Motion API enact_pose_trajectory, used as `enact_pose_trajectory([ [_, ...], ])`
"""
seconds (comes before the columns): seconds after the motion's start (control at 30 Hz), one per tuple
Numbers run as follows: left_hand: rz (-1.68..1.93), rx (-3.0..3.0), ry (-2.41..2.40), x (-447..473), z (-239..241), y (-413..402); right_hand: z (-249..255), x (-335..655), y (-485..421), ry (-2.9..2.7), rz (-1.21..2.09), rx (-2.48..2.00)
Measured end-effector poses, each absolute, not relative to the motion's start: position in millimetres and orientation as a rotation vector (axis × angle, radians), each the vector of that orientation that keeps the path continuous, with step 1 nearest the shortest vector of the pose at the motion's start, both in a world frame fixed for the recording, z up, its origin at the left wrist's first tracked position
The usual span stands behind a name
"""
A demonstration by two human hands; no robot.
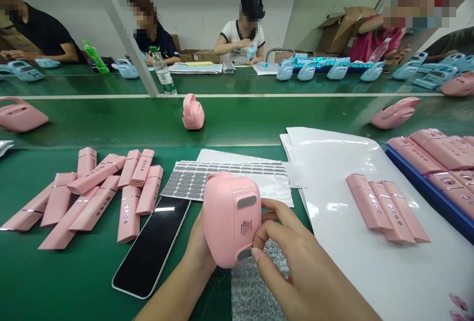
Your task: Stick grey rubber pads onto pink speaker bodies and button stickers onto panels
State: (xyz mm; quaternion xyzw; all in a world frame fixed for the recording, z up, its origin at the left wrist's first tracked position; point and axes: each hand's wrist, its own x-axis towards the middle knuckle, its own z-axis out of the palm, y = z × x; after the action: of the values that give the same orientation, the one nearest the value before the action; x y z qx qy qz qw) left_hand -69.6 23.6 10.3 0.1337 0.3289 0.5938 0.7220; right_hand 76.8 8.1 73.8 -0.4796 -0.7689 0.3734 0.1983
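My left hand [198, 244] is wrapped round the far left side of a pink portable speaker [220, 222], its fingers mostly hidden behind it. The speaker's underside faces right, showing printed dark text and two grey oval pads. One grey pad [246, 202] lies flat near the top. At the lower grey pad [244, 253], the thumb and index finger of my right hand [285, 252] pinch together at its edge, while the other fingers rest against the speaker's side. Behind the speaker lies a sheet of grey oval stickers [188, 181], partly covered by it.
Several pink sticks with buttons [99, 202] lie left, beside a phone [151, 249]. Three more sticks [385, 207] rest on white sheets [333, 158], near a blue tray [425, 187]. Bubble wrap [255, 291] lies below my hands. Pink speakers [193, 113] stand on the green belt; several people work beyond.
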Motion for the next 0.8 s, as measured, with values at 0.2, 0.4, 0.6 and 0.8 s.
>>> enact_pose_trajectory([
  [0.2,1.271,0.221,0.771,-71.1,5.0,20.5,68.9,71.8,9.1,-2.137,0.943,-1.310],
  [0.4,1.308,0.266,0.870,-73.7,-3.5,19.5,65.0,76.2,15.3,-2.109,0.950,-1.385],
  [0.6,1.274,0.409,0.884,-72.1,-6.0,15.8,57.7,74.8,13.3,-1.649,1.620,-1.249],
  [0.8,1.237,0.360,0.899,-75.2,-14.3,13.5,48.4,54.6,5.4,-1.358,1.820,-1.043],
])
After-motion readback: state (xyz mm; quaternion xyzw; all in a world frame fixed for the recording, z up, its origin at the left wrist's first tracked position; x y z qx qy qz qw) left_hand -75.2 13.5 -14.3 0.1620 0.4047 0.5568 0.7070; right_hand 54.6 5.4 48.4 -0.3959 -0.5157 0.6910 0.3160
